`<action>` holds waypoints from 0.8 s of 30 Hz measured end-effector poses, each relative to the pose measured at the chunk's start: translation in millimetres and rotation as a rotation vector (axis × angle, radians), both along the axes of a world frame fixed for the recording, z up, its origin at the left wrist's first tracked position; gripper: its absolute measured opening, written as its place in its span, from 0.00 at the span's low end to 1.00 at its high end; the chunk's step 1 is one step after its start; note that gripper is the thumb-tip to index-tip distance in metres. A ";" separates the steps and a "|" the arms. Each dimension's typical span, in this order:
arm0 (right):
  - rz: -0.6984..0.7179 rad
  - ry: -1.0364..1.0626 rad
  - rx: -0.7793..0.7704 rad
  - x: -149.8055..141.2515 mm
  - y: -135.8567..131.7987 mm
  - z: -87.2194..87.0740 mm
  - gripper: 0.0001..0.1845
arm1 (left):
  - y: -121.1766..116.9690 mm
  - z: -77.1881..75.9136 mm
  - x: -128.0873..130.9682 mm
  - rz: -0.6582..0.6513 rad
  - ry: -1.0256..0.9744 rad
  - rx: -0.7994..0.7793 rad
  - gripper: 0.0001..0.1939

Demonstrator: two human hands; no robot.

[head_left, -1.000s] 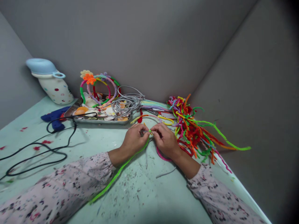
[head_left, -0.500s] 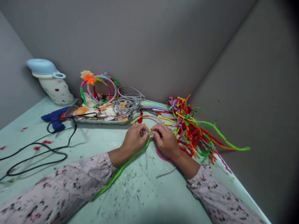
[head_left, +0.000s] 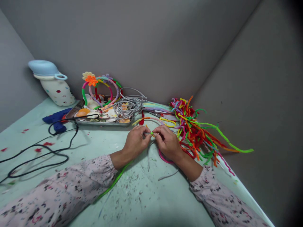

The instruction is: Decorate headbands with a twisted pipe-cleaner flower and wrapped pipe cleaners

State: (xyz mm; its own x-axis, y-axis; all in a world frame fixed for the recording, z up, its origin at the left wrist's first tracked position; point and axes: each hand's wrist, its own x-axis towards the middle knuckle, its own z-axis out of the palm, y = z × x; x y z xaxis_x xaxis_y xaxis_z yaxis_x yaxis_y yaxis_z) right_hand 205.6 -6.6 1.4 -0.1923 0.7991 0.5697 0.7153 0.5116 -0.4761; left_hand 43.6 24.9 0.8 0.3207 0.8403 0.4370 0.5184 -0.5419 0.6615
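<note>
My left hand [head_left: 136, 141] pinches thin grey wire at the middle of the table. Fingertip to fingertip with it, my right hand [head_left: 168, 143] is closed on the small bright green wrap around the wire. A long bright green pipe cleaner [head_left: 116, 180] trails from under my left hand toward my left sleeve. Loose grey wire [head_left: 148, 156] hangs below the fingers, and another grey end lies near my right wrist. Just behind the hands curves a ring wrapped in several colours [head_left: 151, 118]; a pink length [head_left: 163, 157] shows beside my right hand.
A metal tray [head_left: 104, 124] holds scraps, flower-decorated hoops [head_left: 90, 80] and coiled grey wire [head_left: 130, 105]. At left are a blue glue gun [head_left: 56, 118], its black cord [head_left: 68, 148] and a bottle [head_left: 56, 88]. Tangled pipe cleaners [head_left: 194, 132] and yellow-handled scissors [head_left: 168, 122] lie at right.
The green pipe cleaner has shifted from beside my left thumb to beneath my left hand and wrist. Both hands stay almost in place.
</note>
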 end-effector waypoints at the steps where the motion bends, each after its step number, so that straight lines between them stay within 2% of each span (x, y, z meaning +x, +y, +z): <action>1: 0.003 0.000 0.001 0.0 -0.1 0.3 0.07 | -0.2 0.1 -0.1 -0.001 0.000 0.004 0.03; 10: 0.005 0.011 0.012 0.2 -0.4 2.4 0.05 | -2.6 -0.7 0.8 -0.003 -0.029 0.007 0.03; 18: -0.034 -0.008 0.002 -0.9 -0.5 1.9 0.04 | -2.3 -2.6 1.6 -0.026 -0.068 -0.052 0.03; 24: -0.033 -0.010 -0.014 -0.8 -1.3 1.6 0.05 | -0.8 -2.1 1.8 -0.012 -0.049 0.016 0.02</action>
